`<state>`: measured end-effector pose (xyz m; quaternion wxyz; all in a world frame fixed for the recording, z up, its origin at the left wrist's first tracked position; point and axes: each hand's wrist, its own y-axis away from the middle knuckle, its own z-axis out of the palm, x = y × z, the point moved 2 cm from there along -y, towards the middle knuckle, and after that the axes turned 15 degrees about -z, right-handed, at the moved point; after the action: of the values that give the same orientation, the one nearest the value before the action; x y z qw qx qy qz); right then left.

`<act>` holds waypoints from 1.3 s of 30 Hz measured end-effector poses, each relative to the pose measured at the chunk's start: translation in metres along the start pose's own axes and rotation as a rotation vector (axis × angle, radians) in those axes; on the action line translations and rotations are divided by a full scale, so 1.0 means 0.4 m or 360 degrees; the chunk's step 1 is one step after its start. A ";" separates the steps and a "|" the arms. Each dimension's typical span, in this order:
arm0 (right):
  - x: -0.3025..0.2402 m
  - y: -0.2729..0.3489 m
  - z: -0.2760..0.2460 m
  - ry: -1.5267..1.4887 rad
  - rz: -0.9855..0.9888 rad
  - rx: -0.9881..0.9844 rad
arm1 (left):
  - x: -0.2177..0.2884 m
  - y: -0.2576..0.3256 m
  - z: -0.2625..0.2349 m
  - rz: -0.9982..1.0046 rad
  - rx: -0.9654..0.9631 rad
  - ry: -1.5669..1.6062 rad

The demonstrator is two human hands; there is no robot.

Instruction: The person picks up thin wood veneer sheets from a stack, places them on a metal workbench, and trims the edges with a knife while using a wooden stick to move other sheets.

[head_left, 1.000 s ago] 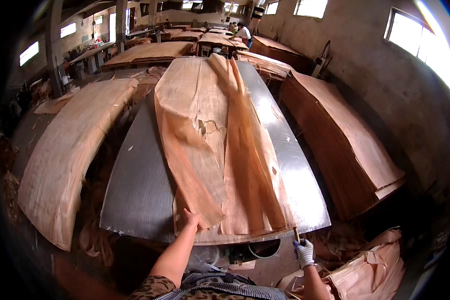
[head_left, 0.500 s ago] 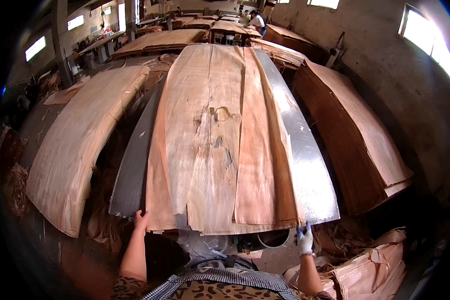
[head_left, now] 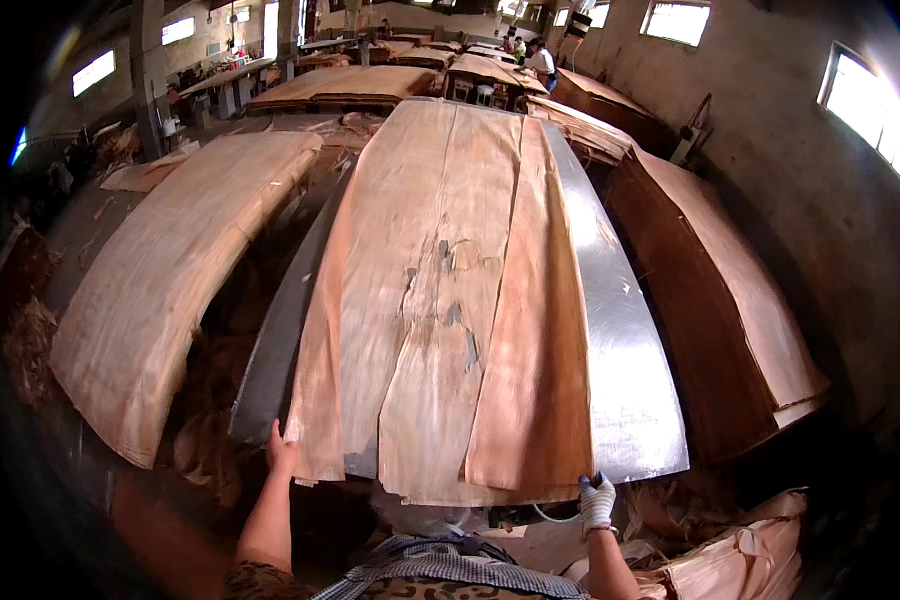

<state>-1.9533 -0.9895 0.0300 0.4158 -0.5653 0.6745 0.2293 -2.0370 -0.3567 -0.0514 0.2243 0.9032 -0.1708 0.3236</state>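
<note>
Long thin wood veneer sheets (head_left: 425,380) lie lengthwise over a smooth grey metal-topped table (head_left: 635,410), whose surface shows along both sides. The pale middle sheet has ragged holes and a long split, with grey showing through. A redder veneer strip (head_left: 535,400) overlaps its right side. My bare left hand (head_left: 282,450) closes on the near left corner of the veneer, thumb up beside its edge. My right hand (head_left: 597,503), in a white glove with dark fingertips, pinches the near right corner of the strip. The veneer's near edge hangs slightly past the table.
A stack of pale veneer (head_left: 170,290) stands on the left, and a taller reddish stack (head_left: 740,300) on the right. Loose veneer scraps (head_left: 740,565) lie low at the right. Farther back are more veneer stacks (head_left: 345,85) and a person in white (head_left: 540,62).
The veneer has slid toward me, with its near edge farther past the table. The right strip's raised outer edge now lies flatter. My right hand has moved left from the table corner.
</note>
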 end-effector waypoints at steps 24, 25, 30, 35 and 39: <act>-0.011 0.204 -0.088 0.0151 0.0383 -0.0610 | 0.199 0.123 -0.148 0.0737 -0.0476 -0.1052; 0.057 0.260 -0.121 0.0095 0.0331 -0.0679 | 0.207 0.133 -0.134 0.0786 -0.0538 -0.1115; 0.067 0.371 -0.104 0.0026 0.0235 -0.1343 | 0.205 0.115 -0.123 0.0784 -0.0483 -0.0938; -0.064 0.219 0.102 -0.0531 0.0553 -0.0799 | 0.045 -0.045 -0.059 0.0155 -0.0147 -0.0096; -0.140 0.104 0.088 -0.0742 0.0419 0.0290 | -0.062 -0.137 -0.107 -0.0679 -0.0215 0.1793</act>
<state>-1.9815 -0.9193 0.0499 0.5756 -0.3651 0.6461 0.3435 -2.0521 -0.2845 -0.0543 0.3971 0.5910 0.1388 0.6883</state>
